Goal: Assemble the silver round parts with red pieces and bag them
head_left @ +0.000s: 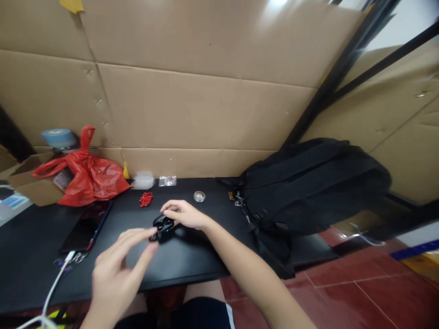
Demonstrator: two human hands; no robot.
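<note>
My right hand (183, 214) grips a small glossy black earbud case (163, 222) from its right side, just above the black tabletop. The case's lid looks raised, and a tiny bluish light shows on it. Between the thumb and forefinger of my left hand (120, 265) is a small black earbud (153, 237), close to the near left edge of the case. My left hand is slightly blurred, and its fingertips hide part of the earbud. Whether another earbud sits inside the case I cannot tell.
Left on the black table (192, 262) lie a phone (87, 226) with a white cable (51, 292) and a red plastic bag (91, 176). Behind my hands are red pieces (146, 199), a clear tape roll (199, 196) and a small packet (168, 181). A black backpack (315, 187) stands right.
</note>
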